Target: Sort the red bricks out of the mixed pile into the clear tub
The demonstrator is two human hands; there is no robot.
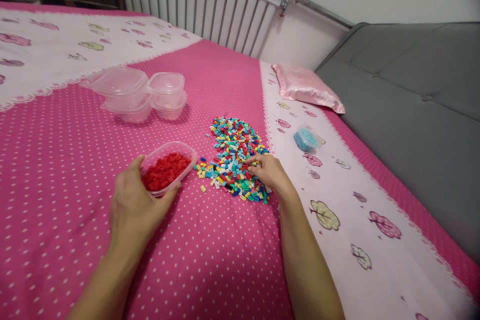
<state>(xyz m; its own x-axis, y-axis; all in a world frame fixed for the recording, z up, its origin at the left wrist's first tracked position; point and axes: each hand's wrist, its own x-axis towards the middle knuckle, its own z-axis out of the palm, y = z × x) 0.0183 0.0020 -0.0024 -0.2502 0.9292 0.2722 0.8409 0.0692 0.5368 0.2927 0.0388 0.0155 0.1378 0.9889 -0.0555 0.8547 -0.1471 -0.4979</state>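
Note:
A heap of small mixed-colour bricks (236, 152) lies on the pink dotted bedspread (210, 255). My right hand (268, 172) rests on the heap's near right side, its fingers curled and pinched among the pieces; what they hold is too small to name. A clear plastic tub of red bricks (167, 170) stands left of the heap. My left hand (135, 205) grips the tub's near end, thumb on one rim and fingers along the other.
Several empty clear tubs (138, 92) are stacked further back on the left. A small clear tub of light-blue bricks (305, 138) sits to the right. A pink pillow (305, 87), a grey sofa (412, 110) and a white radiator (210, 5) bound the bed.

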